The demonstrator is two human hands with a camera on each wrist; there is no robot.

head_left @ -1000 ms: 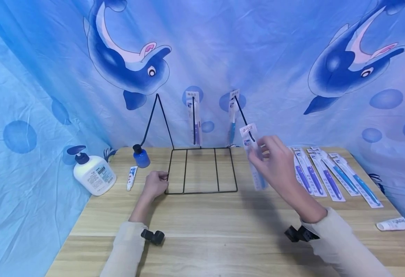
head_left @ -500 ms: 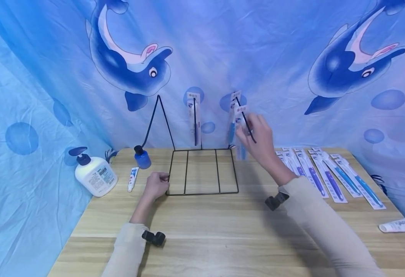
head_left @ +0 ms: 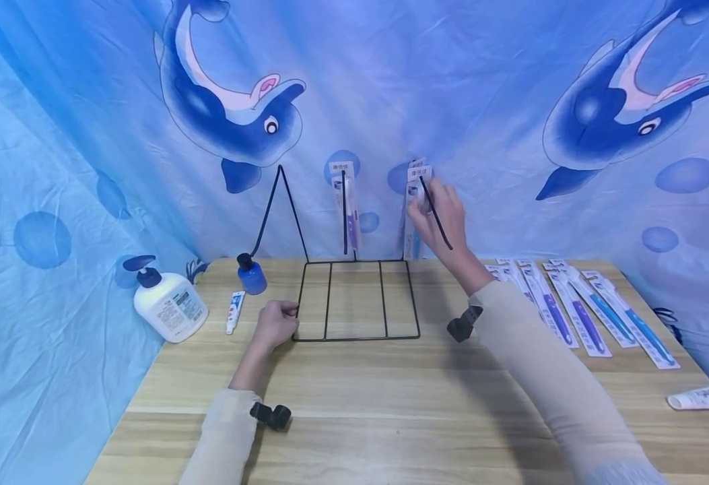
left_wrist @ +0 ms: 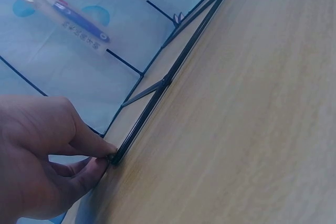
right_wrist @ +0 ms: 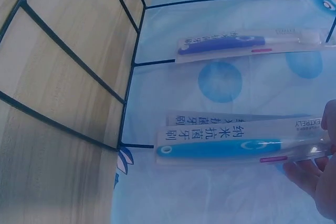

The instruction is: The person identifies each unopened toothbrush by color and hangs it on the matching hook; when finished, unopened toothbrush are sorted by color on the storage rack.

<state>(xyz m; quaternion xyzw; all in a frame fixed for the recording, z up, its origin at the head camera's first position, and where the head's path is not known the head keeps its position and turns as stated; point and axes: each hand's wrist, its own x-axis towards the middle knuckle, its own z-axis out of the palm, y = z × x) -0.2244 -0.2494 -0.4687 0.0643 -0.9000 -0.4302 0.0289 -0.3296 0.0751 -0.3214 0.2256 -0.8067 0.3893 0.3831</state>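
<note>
right hand (head_left: 442, 219) pinching a packaged toothbrush (right_wrist: 241, 148) at the wire rack's (head_left: 354, 296) right hook, over another pack; left hand (head_left: 275, 323) pinching the rack's front corner on the bench (head_left: 390, 404). pack judged light, flexible, slippery; best held near its card top.

Near the table's (head_left: 354, 397) left edge: white pump bottle (head_left: 169, 303), small white tube (head_left: 231, 312), blue bottle with black cap (head_left: 250, 275). Along the right edge: row of packaged toothbrushes (head_left: 578, 310) lying flat, another white tube (head_left: 698, 399) near the front right corner. Behind: blue dolphin-print curtain (head_left: 451, 81).
</note>
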